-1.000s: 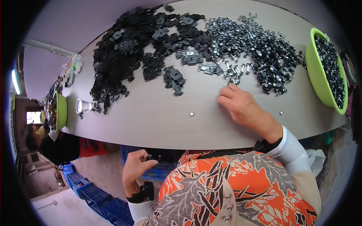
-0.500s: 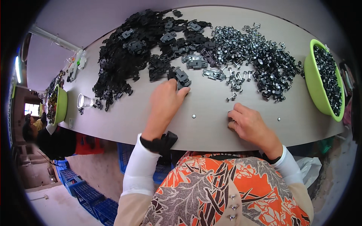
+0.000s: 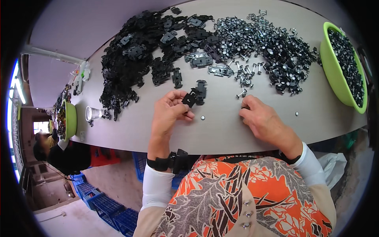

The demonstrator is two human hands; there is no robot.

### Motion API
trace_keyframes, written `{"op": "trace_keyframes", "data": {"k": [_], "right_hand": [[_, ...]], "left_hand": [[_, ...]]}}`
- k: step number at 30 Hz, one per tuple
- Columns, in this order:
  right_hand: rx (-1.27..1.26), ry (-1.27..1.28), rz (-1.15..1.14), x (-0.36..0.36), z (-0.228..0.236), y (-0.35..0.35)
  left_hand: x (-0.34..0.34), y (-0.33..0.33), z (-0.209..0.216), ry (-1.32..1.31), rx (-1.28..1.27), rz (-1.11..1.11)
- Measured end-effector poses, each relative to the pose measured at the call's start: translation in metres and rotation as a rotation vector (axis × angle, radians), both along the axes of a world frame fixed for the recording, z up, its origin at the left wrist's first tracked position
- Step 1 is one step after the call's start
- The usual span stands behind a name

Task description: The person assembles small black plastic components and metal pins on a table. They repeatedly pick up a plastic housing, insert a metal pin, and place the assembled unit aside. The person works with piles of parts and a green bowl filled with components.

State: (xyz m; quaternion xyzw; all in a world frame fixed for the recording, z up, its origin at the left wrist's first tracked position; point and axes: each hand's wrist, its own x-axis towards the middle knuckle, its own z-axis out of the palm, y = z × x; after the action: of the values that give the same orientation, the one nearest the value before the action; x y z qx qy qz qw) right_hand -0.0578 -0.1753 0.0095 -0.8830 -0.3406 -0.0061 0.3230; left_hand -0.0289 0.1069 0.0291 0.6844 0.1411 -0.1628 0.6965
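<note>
My left hand [image 3: 167,112] is closed on a black plastic toy car chassis [image 3: 189,99], gripped by one end between thumb and fingers. A second chassis [image 3: 201,93] is right against its far end; whether it lies on the table or is also held, I cannot tell. My right hand [image 3: 266,122] rests at the table with fingers pinched together, and whatever is in them is hidden. Between the hands lies a small round white-faced piece [image 3: 203,117]. Just beyond my right hand, loose wheel axles [image 3: 242,93] lie at the edge of their pile.
A large heap of black chassis [image 3: 124,67] covers the far left, beside a pile of wheel-and-axle sets [image 3: 252,43]. A green basin [image 3: 329,59] of wheels stands at right. Farther left are a clear cup [image 3: 94,113], another green basin [image 3: 71,120] and a person [image 3: 67,156].
My left hand has drawn back from the edge of the chassis heap toward me, bringing a chassis. My right hand stays pinched in nearly the same spot. The view has shifted slightly.
</note>
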Motion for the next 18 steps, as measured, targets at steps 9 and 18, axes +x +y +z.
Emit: {"op": "trace_keyframes", "data": {"k": [9, 18], "right_hand": [[0.302, -0.077, -0.031, -0.006, 0.021, -0.01], [0.317, -0.196, -0.097, -0.012, 0.016, -0.022]], "left_hand": [[-0.006, -0.071, -0.005, 0.158, -0.344, -0.367], [0.0, -0.099, -0.006, 0.292, -0.371, -0.483]]}}
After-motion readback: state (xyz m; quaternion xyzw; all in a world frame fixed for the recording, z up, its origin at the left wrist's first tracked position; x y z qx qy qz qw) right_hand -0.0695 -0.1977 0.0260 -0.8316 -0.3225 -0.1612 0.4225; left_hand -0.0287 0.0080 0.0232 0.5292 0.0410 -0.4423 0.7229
